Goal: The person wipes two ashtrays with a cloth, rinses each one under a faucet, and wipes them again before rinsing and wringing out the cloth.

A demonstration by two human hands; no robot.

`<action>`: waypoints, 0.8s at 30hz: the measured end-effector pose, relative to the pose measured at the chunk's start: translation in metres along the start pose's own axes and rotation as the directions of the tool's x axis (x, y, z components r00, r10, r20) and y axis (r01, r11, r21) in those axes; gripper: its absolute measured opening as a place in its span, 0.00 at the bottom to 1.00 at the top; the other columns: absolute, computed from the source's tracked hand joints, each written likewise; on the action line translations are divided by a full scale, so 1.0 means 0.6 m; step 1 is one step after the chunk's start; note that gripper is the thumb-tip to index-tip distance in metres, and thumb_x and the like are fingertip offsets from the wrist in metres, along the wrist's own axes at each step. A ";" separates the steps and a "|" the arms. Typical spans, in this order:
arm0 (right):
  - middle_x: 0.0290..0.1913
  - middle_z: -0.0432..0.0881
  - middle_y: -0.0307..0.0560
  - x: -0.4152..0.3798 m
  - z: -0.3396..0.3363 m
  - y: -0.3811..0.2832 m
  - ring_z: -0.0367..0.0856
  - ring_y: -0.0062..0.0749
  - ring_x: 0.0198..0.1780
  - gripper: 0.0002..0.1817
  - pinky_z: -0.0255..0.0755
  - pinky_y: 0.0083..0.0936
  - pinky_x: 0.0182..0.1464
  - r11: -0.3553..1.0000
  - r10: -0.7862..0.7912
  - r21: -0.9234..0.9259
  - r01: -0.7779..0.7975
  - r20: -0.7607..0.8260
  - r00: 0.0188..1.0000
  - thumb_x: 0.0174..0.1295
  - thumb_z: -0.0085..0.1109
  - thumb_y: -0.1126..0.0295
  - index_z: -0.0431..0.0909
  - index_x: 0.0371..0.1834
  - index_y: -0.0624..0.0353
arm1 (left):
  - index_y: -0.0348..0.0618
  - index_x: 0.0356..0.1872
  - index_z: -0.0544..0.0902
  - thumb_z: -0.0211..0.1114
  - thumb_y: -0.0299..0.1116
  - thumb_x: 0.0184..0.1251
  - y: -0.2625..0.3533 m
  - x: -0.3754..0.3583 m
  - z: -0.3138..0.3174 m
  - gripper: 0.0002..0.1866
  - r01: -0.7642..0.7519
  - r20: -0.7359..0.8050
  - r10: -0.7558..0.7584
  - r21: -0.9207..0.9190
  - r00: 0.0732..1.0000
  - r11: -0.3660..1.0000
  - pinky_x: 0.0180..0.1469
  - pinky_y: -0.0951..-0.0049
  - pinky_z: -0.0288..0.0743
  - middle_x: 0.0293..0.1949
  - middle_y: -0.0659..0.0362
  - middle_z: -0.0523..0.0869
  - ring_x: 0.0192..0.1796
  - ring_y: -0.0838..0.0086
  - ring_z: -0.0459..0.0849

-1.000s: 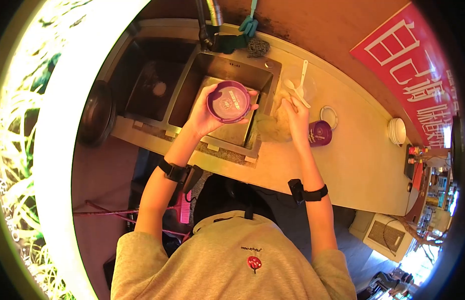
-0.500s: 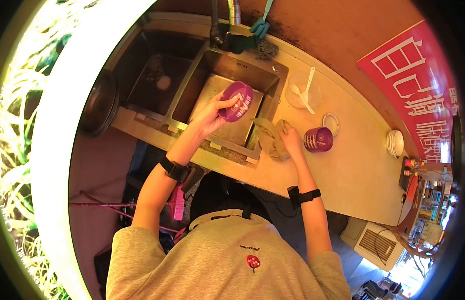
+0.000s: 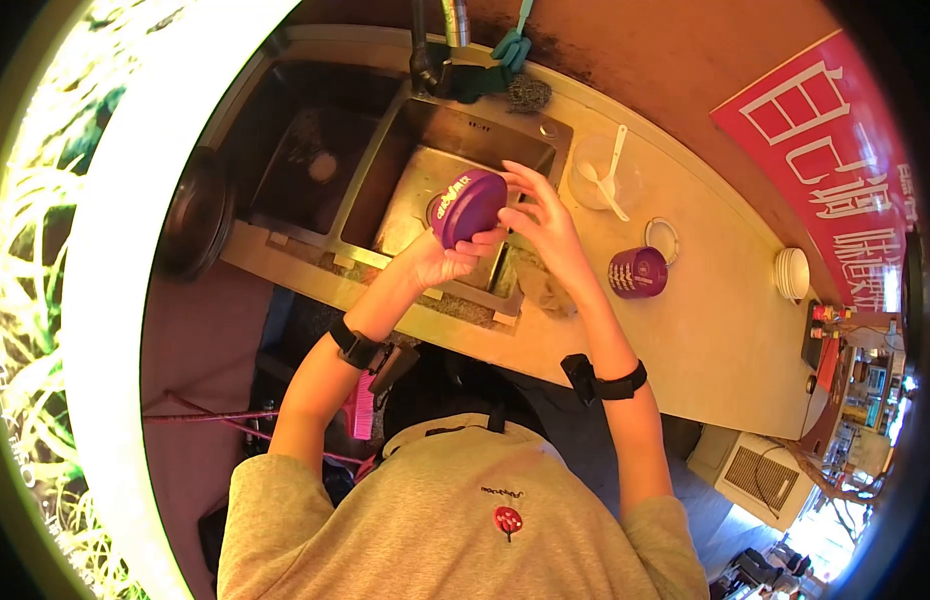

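Note:
A round purple lid point(image 3: 470, 212) with white lettering is held up over the front of the sink, tilted. My left hand point(image 3: 447, 258) grips it from below, the fingers wrapped under its edge. Beside the lid's right edge is my right hand point(image 3: 545, 222), fingers apart and curved, with the fingertips right at the rim. A crumpled tan cloth point(image 3: 545, 287) lies on the counter beneath my right forearm, partly hidden by it. To the right of that forearm a purple canister point(image 3: 638, 272) with white markings rests on the counter, close to a pale ring point(image 3: 662, 240).
The double sink point(image 3: 335, 215) has a dark left basin and a steel right one. A clear bowl point(image 3: 590, 170) with a white spoon point(image 3: 612, 175) stands behind the canister. Stacked white bowls point(image 3: 791, 273) are at the right. A steel scrubber point(image 3: 528, 94) sits by the faucet.
My right hand has let go of the cloth and risen leftward to the lid's edge. My left hand has turned the lid, and its lettering now faces up and left.

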State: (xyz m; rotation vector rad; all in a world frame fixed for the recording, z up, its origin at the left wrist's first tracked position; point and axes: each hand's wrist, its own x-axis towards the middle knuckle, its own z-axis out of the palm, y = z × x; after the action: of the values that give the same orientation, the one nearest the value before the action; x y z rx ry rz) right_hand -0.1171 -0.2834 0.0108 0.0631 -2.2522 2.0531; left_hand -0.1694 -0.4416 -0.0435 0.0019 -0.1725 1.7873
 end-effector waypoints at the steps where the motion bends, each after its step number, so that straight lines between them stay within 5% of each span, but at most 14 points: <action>1: 0.51 0.72 0.42 0.007 0.007 -0.008 0.68 0.27 0.54 0.22 0.63 0.23 0.54 0.999 -0.034 0.009 0.033 0.065 0.997 0.55 0.59 0.68 0.69 0.53 0.59 | 0.31 0.48 0.65 0.43 0.35 0.70 -0.005 0.001 0.002 0.16 0.013 -0.030 -0.013 0.027 0.999 1.000 0.17 0.86 0.69 0.28 0.54 0.68 0.21 0.76 0.69; 2: 0.50 0.72 0.40 0.013 0.009 -0.011 0.68 0.25 0.54 0.21 0.62 0.22 0.54 0.998 -0.068 0.020 0.066 0.132 0.989 0.56 0.58 0.70 0.68 0.54 0.59 | 0.32 0.48 0.65 0.43 0.36 0.70 -0.006 0.002 0.004 0.16 0.026 -0.061 -0.023 0.053 0.998 0.998 0.17 0.87 0.69 0.28 0.54 0.69 0.22 0.76 0.70; 3: 0.50 0.72 0.40 0.016 0.005 -0.007 0.68 0.25 0.53 0.22 0.63 0.23 0.54 0.994 0.050 0.079 -0.070 0.229 0.972 0.56 0.57 0.71 0.68 0.55 0.58 | 0.37 0.48 0.67 0.44 0.34 0.70 -0.002 0.001 0.001 0.13 0.118 -0.019 -0.118 -0.014 0.993 0.993 0.21 0.84 0.71 0.30 0.54 0.70 0.23 0.75 0.72; 6: 0.52 0.71 0.43 0.028 0.003 0.019 0.70 0.23 0.52 0.26 0.63 0.24 0.54 0.999 0.024 0.030 -0.031 0.194 0.981 0.54 0.61 0.65 0.67 0.57 0.56 | 0.39 0.49 0.68 0.45 0.32 0.69 0.020 -0.010 -0.027 0.12 -0.060 -0.283 0.116 0.202 0.952 0.978 0.25 0.82 0.75 0.31 0.55 0.72 0.25 0.74 0.73; 9: 0.53 0.69 0.46 0.016 0.013 0.026 0.71 0.30 0.52 0.27 0.68 0.31 0.52 0.863 0.306 0.389 -0.323 0.107 0.946 0.58 0.58 0.63 0.61 0.60 0.56 | 0.39 0.52 0.67 0.49 0.29 0.67 0.041 -0.015 -0.021 0.14 -0.161 -0.425 0.548 0.667 0.720 0.728 0.38 0.78 0.76 0.40 0.53 0.76 0.38 0.72 0.78; 11: 0.54 0.67 0.49 0.021 0.024 0.037 0.71 0.35 0.53 0.28 0.73 0.37 0.49 0.721 0.412 0.535 -0.441 0.182 0.893 0.60 0.55 0.61 0.59 0.61 0.57 | 0.36 0.52 0.67 0.52 0.30 0.65 0.059 -0.016 -0.042 0.15 -0.052 -0.407 0.720 0.851 0.562 0.522 0.44 0.76 0.73 0.43 0.52 0.76 0.46 0.72 0.78; 12: 0.55 0.67 0.50 0.025 0.032 0.046 0.71 0.37 0.54 0.28 0.75 0.40 0.47 0.634 0.455 0.597 -0.492 0.226 0.861 0.61 0.54 0.60 0.57 0.61 0.58 | 0.37 0.51 0.67 0.52 0.32 0.65 0.061 -0.015 -0.038 0.16 0.094 -0.412 0.717 0.893 0.562 0.440 0.44 0.76 0.73 0.43 0.53 0.76 0.45 0.72 0.78; 15: 0.53 0.68 0.54 0.038 0.050 0.081 0.74 0.43 0.51 0.22 0.81 0.40 0.38 0.711 0.519 0.516 -0.478 0.073 0.852 0.62 0.48 0.67 0.59 0.57 0.64 | 0.39 0.46 0.71 0.56 0.39 0.62 0.066 -0.012 -0.010 0.16 0.416 -0.373 0.723 0.900 0.581 0.130 0.38 0.78 0.71 0.39 0.57 0.77 0.38 0.76 0.77; 18: 0.52 0.69 0.56 0.055 0.051 0.096 0.77 0.45 0.48 0.20 0.82 0.40 0.36 0.715 0.532 0.531 -0.454 0.008 0.847 0.62 0.45 0.73 0.59 0.57 0.65 | 0.41 0.38 0.75 0.56 0.43 0.62 0.151 -0.020 0.006 0.14 0.421 -0.347 0.706 0.904 0.617 0.076 0.33 0.80 0.69 0.31 0.62 0.76 0.31 0.80 0.74; 20: 0.53 0.68 0.56 0.065 0.045 0.100 0.76 0.45 0.49 0.20 0.80 0.44 0.39 0.736 0.534 0.504 -0.452 -0.022 0.845 0.62 0.45 0.73 0.58 0.57 0.65 | 0.43 0.32 0.75 0.55 0.46 0.64 0.205 -0.013 0.034 0.15 0.205 -0.363 0.725 0.932 0.586 0.301 0.31 0.81 0.69 0.24 0.67 0.73 0.26 0.83 0.73; 24: 0.50 0.70 0.52 0.092 0.049 0.078 0.78 0.38 0.46 0.16 0.81 0.36 0.35 0.756 0.485 0.556 -0.345 -0.122 0.866 0.62 0.46 0.72 0.63 0.52 0.64 | 0.43 0.37 0.74 0.55 0.50 0.62 0.235 0.015 0.086 0.19 0.304 -0.429 0.698 0.902 0.573 0.305 0.31 0.79 0.71 0.28 0.65 0.74 0.28 0.81 0.74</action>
State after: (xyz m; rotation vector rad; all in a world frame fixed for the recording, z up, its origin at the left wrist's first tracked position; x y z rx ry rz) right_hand -0.1778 -0.3065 -0.0327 -0.7012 -1.5975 2.6521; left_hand -0.3131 -0.4688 -0.0081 0.0115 1.7340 1.7205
